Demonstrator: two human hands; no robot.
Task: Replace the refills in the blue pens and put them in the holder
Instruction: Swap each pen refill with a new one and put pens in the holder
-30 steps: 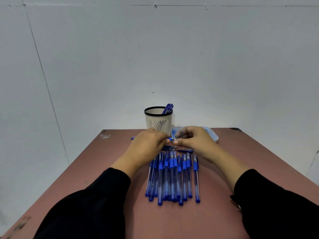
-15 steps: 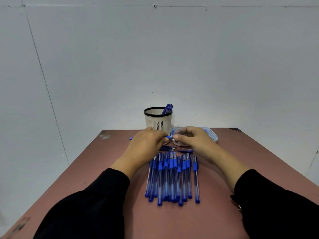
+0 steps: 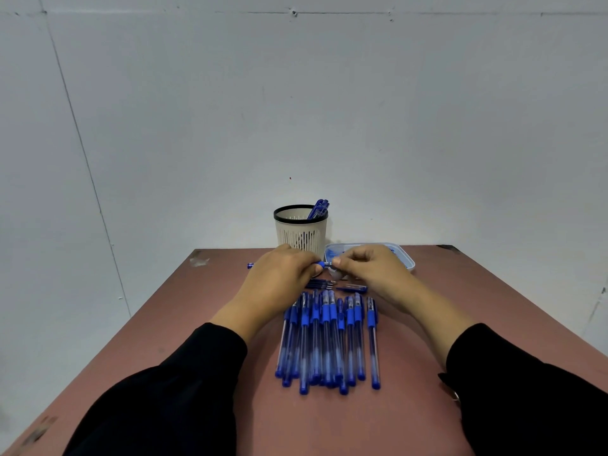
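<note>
While the blue pen (image 3: 318, 264) lies crosswise above the bench (image 3: 204, 327), the left hand (image 3: 283, 278) grips its barrel and the right hand (image 3: 368, 271) pinches its tip with curled fingers (image 3: 339, 261). Beyond stands the holder (image 3: 301, 230); nearer lies a row of pens (image 3: 325, 340).

You are looking at a reddish-brown table (image 3: 493, 324) that is standing against a pale grey wall (image 3: 296, 110). A thin seam (image 3: 82, 153) is running down the wall's left part, and another is crossing it near the top. A worn, pale patch (image 3: 198, 259) is showing at the table's far left corner. Black sleeves (image 3: 184, 390) are filling the lower corners of your view.
</note>
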